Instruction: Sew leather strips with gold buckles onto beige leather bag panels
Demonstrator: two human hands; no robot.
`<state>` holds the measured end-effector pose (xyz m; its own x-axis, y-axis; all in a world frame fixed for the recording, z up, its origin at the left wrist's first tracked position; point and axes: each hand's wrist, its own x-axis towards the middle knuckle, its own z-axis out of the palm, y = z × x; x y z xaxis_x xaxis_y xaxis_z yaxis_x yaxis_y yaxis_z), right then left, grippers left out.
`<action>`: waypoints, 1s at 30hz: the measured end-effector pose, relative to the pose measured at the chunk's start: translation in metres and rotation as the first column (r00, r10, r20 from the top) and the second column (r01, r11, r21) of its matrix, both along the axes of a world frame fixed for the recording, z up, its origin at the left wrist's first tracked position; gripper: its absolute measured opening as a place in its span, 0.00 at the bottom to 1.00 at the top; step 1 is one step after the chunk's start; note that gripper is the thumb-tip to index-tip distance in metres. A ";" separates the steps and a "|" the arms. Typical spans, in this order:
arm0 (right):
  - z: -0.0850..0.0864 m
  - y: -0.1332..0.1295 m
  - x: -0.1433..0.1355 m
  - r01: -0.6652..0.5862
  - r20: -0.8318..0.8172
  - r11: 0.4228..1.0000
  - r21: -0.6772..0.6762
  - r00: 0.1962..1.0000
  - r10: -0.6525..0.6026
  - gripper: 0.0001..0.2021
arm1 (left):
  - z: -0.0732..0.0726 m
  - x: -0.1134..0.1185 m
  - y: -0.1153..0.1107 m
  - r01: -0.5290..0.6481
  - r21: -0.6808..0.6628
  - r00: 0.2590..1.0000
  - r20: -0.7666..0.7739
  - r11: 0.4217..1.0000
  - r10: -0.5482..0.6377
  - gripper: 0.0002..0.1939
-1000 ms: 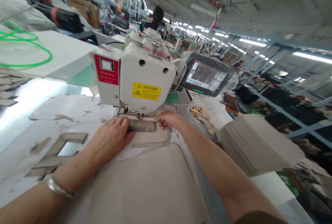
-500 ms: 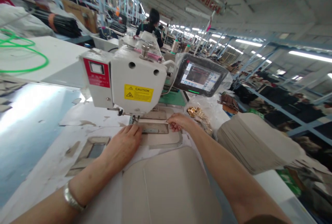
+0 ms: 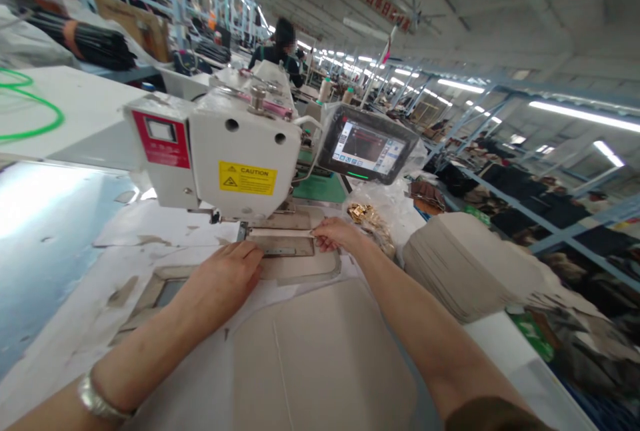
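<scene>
My left hand [image 3: 227,278] lies on the left end of the metal clamp frame [image 3: 286,249], fingers extended and close together, fingertips partly hidden. Across the frame's opening runs a narrow beige strip [image 3: 283,233]. My right hand [image 3: 336,234] pinches the strip's right end between thumb and fingers. Beneath the clamp is a beige panel [image 3: 323,266] with rounded corners. The white sewing machine head [image 3: 240,144], with a yellow caution label, stands just above and behind my left fingers. Nearer to me lies another large beige panel [image 3: 325,351].
A lit control screen [image 3: 367,148] stands right of the machine. Beside it are a plastic bag of gold-coloured metal pieces [image 3: 370,218] and a tall stack of beige panels [image 3: 450,264]. A rectangular frame [image 3: 150,291] lies on the left. A person [image 3: 280,51] is farther back.
The view has turned slightly right, so everything sits farther left. Both hands keep nearly the same places at the clamp, my right hand still pinching the strip.
</scene>
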<state>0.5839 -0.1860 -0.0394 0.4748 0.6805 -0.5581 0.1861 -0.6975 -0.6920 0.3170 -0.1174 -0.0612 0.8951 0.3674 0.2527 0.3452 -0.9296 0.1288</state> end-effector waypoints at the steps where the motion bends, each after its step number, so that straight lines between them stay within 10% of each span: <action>1: 0.001 -0.002 0.000 -0.005 -0.002 1.000 -0.003 1.000 0.005 0.08 | 0.001 0.000 -0.001 0.005 -0.017 1.000 0.001 1.000 -0.005 0.12; 13: 0.003 -0.023 -0.011 -0.045 0.245 0.984 0.173 0.969 0.001 0.09 | 0.005 -0.002 -0.023 0.178 -0.085 0.980 0.111 0.980 -0.168 0.14; 21: 0.047 -0.071 0.023 -0.089 0.386 0.899 0.428 0.918 -0.092 0.08 | -0.003 0.000 -0.024 0.134 -0.347 0.959 0.280 0.928 -0.033 0.17; 24: 0.062 -0.095 0.017 -0.065 0.199 0.840 0.538 0.979 -0.052 0.14 | 0.000 0.007 -0.021 0.047 -0.628 0.933 0.305 0.776 0.191 0.28; 30: 0.090 -0.124 -0.011 0.018 -0.017 0.801 0.598 1.000 -0.010 0.19 | 0.021 0.022 -0.032 0.138 -0.962 0.914 0.215 0.235 0.345 0.43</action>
